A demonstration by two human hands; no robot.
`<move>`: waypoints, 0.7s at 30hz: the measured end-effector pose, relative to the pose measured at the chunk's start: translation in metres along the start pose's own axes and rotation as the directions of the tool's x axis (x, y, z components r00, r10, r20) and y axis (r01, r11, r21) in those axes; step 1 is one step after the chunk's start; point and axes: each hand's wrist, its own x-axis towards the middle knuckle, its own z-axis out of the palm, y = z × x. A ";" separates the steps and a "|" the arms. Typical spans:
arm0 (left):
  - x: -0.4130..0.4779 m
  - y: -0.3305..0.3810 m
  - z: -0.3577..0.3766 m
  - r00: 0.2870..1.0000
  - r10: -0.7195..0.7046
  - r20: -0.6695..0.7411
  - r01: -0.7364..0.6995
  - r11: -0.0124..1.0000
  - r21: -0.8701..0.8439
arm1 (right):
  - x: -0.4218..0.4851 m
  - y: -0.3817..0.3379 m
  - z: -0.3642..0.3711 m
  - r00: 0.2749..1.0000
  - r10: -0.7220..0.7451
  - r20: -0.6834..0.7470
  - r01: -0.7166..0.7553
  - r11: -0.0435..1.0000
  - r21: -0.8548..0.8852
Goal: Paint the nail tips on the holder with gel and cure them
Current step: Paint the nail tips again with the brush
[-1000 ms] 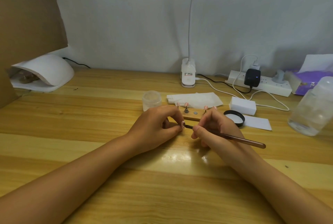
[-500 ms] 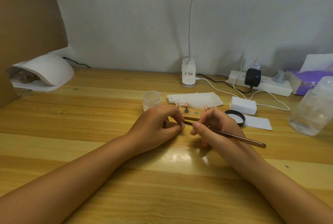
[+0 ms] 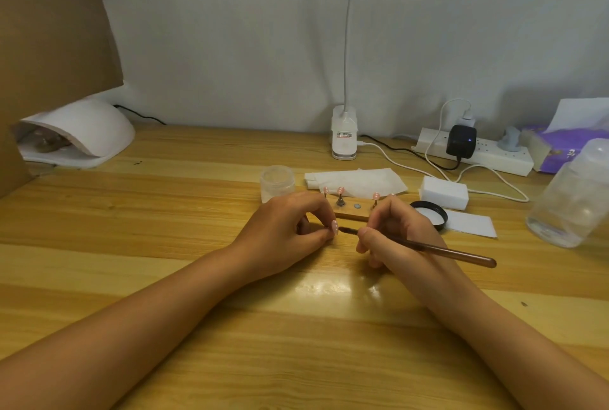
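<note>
On the table (image 3: 164,211), just in front of the wooden holder (image 3: 351,213): left hand (image 3: 283,231) grip pinched on 1 pink nail tip (image 3: 334,227); right hand (image 3: 398,235) grip clamped on the brush (image 3: 438,249), bristles right at that tip. On the holder other tips (image 3: 340,190) stand upright. Far left, well apart, sits the curing lamp (image 3: 82,132).

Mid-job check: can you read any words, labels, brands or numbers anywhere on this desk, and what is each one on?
No text here is legible.
Sticker on the white lamp base: red and black print, too small to read.
Purple tissue pack: a pale mark on its side, too blurred to read.
Power strip: no print visible.
</note>
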 end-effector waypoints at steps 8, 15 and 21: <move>0.000 0.001 0.000 1.000 0.022 -0.009 -0.022 1.000 0.003 | 0.000 0.002 0.000 0.999 -0.053 -0.003 0.053 0.996 -0.067; 0.000 0.000 0.000 1.000 0.014 -0.019 -0.014 1.000 0.002 | 0.001 0.003 0.001 0.998 -0.050 0.027 0.052 0.996 -0.074; 0.000 0.000 0.000 1.000 0.006 -0.010 -0.006 1.000 0.010 | 0.001 0.002 0.001 0.998 -0.041 0.037 0.044 0.997 -0.071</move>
